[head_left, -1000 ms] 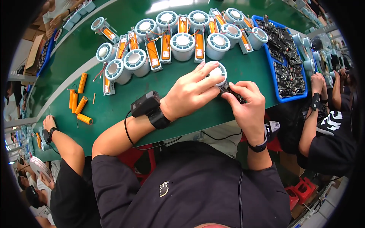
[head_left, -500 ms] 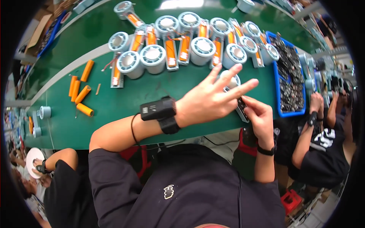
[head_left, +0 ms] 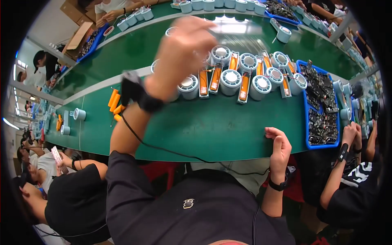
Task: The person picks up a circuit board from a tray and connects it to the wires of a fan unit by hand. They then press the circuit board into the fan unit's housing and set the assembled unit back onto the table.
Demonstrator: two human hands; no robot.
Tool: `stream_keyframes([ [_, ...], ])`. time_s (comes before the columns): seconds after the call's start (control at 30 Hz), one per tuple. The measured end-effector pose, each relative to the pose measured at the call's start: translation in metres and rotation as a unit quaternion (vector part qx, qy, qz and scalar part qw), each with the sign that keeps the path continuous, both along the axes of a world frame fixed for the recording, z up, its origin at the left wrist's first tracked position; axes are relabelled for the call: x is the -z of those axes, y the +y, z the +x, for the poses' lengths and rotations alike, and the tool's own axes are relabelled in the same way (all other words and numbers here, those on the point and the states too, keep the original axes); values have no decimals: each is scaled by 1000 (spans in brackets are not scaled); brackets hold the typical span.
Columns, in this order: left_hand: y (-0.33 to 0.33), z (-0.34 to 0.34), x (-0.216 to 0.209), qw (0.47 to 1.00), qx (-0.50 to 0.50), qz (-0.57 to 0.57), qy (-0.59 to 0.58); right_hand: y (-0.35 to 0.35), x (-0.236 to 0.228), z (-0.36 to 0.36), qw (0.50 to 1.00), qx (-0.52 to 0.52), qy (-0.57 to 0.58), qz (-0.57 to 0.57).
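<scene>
My left hand point(head_left: 185, 51) is raised over the left end of the rows of light-blue round units on the green table, smeared by motion, its fingers bent. A light-blue rim point(head_left: 171, 30) shows just behind it; whether the hand holds that is unclear. My right hand point(head_left: 279, 151) hovers near the table's front edge, fingers loosely curled, thumb apart, with nothing visible in it. The light-blue units point(head_left: 231, 80) have round, vented faces and narrow housings, several with orange battery packs point(head_left: 244, 87) inside. Loose orange battery packs point(head_left: 114, 100) lie beside my left forearm, which partly hides them.
A blue tray point(head_left: 337, 122) of dark circuit boards stands on the right. A black cable point(head_left: 163, 151) hangs from my left wrist across the table's front edge. Co-workers sit left point(head_left: 77, 192) and right point(head_left: 355, 183); others work beyond the far bench.
My view has tilted up. My left hand has moved from beside my right hand to far left, above the units. The narrow unit at my right fingers is gone; that hand has come away from it.
</scene>
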State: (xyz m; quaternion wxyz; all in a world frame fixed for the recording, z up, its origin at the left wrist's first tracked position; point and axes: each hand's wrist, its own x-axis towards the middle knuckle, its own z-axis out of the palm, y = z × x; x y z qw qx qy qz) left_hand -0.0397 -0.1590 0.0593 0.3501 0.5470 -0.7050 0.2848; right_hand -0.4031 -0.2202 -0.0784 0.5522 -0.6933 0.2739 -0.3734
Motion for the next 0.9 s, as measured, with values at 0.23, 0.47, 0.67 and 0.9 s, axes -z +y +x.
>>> stream_keyframes([
  [0.23,36,239,83,914,-384,103,79,0,-6,5,995,-2,60,-76],
  [0.47,-28,193,73,834,-479,272,-10,7,-17,3,988,61,97,-107],
  [0.67,-86,176,78,909,-154,364,-136,-17,-46,-2,990,-70,73,-98],
  [0.9,-98,174,48,926,-29,303,224,-167,-105,-49,964,65,194,-171],
])
